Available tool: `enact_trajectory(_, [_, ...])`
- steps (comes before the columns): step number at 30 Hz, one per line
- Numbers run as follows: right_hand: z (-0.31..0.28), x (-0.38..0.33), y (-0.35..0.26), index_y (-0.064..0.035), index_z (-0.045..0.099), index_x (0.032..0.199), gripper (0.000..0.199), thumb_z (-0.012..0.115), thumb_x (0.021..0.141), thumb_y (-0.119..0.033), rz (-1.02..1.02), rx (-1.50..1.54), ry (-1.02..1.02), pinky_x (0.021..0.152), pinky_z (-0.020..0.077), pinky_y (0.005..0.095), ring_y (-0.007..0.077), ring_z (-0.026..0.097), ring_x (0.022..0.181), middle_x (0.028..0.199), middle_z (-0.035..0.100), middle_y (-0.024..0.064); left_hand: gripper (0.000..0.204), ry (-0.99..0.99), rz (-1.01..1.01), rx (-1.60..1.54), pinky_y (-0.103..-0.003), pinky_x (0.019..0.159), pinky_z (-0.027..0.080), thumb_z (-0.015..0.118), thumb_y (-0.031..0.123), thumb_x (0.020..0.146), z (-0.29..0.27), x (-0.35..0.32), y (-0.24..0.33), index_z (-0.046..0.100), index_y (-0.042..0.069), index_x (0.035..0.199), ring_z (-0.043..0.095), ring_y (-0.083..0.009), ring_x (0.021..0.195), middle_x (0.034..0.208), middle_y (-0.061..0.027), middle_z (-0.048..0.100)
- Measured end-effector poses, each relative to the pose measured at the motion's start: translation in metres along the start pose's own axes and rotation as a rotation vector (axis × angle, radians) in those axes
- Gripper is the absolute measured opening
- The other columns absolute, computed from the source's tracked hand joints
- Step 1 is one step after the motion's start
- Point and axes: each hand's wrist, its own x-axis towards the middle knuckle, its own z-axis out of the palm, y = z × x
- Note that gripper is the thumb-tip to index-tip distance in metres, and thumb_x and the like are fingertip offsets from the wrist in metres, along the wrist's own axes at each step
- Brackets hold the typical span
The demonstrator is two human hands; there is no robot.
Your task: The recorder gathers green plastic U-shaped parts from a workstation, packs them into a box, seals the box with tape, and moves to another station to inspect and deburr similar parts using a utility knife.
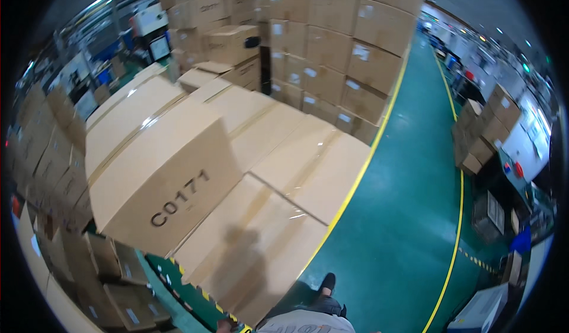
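Large taped cardboard boxes form a stack in front of me. The nearest box lies low, with a shadow across its taped top. A taller box with dark printing on its side rises to its left, and another flat-topped box sits just beyond. At the lower edge, a small part of my left hand shows beside the near box's corner and a yellow-and-black striped edge. Its fingers are mostly cut off, so its grip cannot be made out. My right hand is out of view.
Tall stacks of cartons stand beyond the boxes. More cartons lie at the lower left. On my right runs a green floor aisle between yellow lines. Past it are piled cartons and a workbench.
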Motion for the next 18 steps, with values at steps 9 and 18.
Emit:
enact_trajectory(9, [-0.089, 0.146, -0.04, -0.0087, 0.066, 0.091, 0.032, 0.044, 0.085, -0.031, -0.502, 0.703, -0.164, 0.071, 0.0489, 0.0405, 0.0304, 0.063, 0.076, 0.081, 0.067, 0.0141, 0.021, -0.512, 0.346, 0.551, -0.042, 0.064, 0.049, 0.053, 0.019, 0.078, 0.267, -0.06, 0.154, 0.065, 0.004, 0.086, 0.062, -0.0332, 0.069, 0.081, -0.0172, 0.064])
enact_trajectory(18, [-0.208, 0.23, 0.117, -0.0033, 0.063, 0.11, 0.032, 0.052, 0.084, -0.018, 0.04, 1.391, 0.134, 0.075, 0.0515, 0.0291, 0.0193, 0.067, 0.074, 0.089, 0.069, 0.0131, 0.019, -0.79, 0.545, 0.848, -0.042, 0.06, 0.049, 0.056, 0.02, 0.072, 0.485, -0.171, 0.2, 0.067, 0.006, 0.08, 0.062, -0.032, 0.067, 0.077, -0.0156, 0.064])
